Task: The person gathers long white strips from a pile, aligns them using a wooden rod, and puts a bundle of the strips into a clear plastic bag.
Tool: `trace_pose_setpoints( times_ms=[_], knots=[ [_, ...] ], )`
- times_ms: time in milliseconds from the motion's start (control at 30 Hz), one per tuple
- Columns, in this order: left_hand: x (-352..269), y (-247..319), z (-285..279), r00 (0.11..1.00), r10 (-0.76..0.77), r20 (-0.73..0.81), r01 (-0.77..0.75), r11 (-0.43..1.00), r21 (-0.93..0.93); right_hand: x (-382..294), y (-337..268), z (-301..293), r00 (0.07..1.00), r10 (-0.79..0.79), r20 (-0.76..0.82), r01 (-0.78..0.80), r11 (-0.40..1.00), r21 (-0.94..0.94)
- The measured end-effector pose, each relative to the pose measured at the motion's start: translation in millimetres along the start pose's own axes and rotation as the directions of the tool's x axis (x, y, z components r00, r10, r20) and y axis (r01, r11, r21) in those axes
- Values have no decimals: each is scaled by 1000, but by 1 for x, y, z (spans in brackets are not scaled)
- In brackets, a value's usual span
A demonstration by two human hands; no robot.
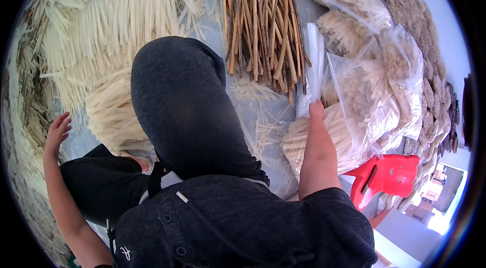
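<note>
My right hand [316, 109] reaches forward and grips the near end of a folded bundle of clear plastic film [313, 66], with the fingertips hidden from view. To the left of that bundle lies a pile of long brown sticks [265, 21]. Clear plastic bags filled with pale flat strips [370, 93] lie to its right. Out at the far left, my left hand [58, 131] hangs in the air with its fingers apart, holding nothing, near rows of pale flat strips [114, 28]. A loose heap of the same strips [114, 112] lies between that hand and my raised knee.
A red plastic stool [395, 175] with a cut-out face stands at the right. Behind the bags, stacked brown bundles [429, 93] line the wall. Scattered strips [265, 127] lie on the grey floor beside my knee. Darker, brownish strips [32, 97] are heaped along the left edge.
</note>
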State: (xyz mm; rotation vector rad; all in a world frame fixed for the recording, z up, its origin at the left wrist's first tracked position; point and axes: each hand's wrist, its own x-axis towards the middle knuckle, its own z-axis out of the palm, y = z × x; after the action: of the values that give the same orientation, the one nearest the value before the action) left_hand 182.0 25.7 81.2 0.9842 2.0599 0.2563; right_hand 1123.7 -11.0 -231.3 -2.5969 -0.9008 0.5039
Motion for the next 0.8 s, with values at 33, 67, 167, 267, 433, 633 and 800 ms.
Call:
trace_pose_setpoints(
  times_ms=[33, 67, 167, 267, 433, 633, 800],
  knots=[
    [-5, 1, -3, 1000, 2, -2, -2, 1000, 6, -5, -12, 7, 1000, -2, 15, 2, 1000, 4],
    [-9, 0, -5, 1000, -6, -11, 6, 1000, 12, -11, -24, 15, 998, -10, 55, 9, 1000, 12],
    [-11, -3, -7, 999, -36, -5, 36, 998, 59, -16, -31, 19, 993, 1, 121, -9, 998, 70],
    [-9, -2, -5, 1000, -29, -1, 29, 998, 51, -16, -40, 24, 997, 7, 81, -19, 988, 152],
    [-11, 3, -1, 1000, -29, -7, 30, 999, 36, 1, -55, 13, 991, -115, -65, 114, 993, -30],
    [-17, 6, -4, 1000, -8, -30, 10, 999, 54, -35, -126, -39, 926, -231, -300, 230, 972, -39],
    [-16, 22, 8, 999, 34, -6, -33, 998, 56, -78, -136, -45, 879, -389, -277, 403, 915, -6]
  ],
)
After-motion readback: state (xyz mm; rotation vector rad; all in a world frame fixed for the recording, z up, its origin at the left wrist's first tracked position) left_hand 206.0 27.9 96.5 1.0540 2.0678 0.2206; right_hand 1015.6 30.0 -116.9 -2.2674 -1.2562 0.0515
